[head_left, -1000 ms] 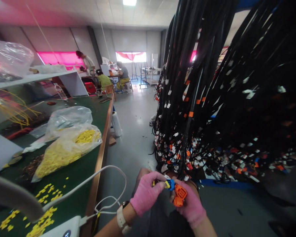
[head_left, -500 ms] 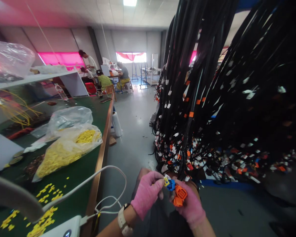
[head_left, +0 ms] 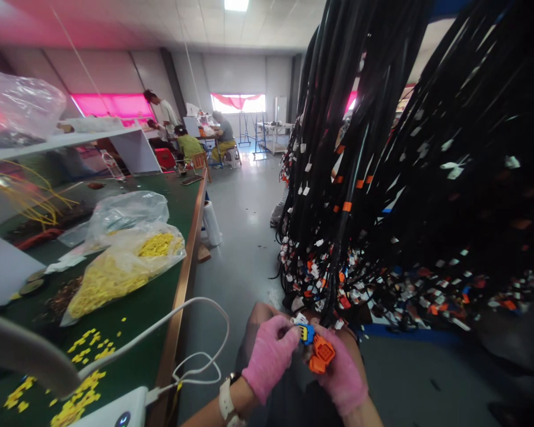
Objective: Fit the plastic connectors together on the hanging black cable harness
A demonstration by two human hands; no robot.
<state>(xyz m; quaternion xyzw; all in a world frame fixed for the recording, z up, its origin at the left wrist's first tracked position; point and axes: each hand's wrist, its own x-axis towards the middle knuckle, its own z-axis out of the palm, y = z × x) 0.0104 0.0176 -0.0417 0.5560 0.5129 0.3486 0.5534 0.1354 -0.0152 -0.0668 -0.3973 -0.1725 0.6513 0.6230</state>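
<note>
Both hands wear pink gloves and meet low in the head view. My left hand (head_left: 271,356) has its thumb and fingers pinched at the left side of a blue connector (head_left: 307,334), which has a yellow piece (head_left: 303,333) in its face. My right hand (head_left: 343,370) is wrapped round orange connectors (head_left: 323,351) just below and right of the blue one. Its fingers are mostly hidden behind them. A white tag (head_left: 299,319) shows above the blue connector.
Dense black cables (head_left: 351,178) with many small connectors hang at right. On the green table (head_left: 169,255) at left are a bag of yellow pieces (head_left: 115,284), loose yellow pieces (head_left: 78,394), and a white device (head_left: 127,409) with a cable. People sit and stand farther back.
The yellow piece, earlier partly outside the blue connector by my left fingertips, now sits in its face. My left hand has shifted slightly right and down; the orange connectors have moved slightly left.
</note>
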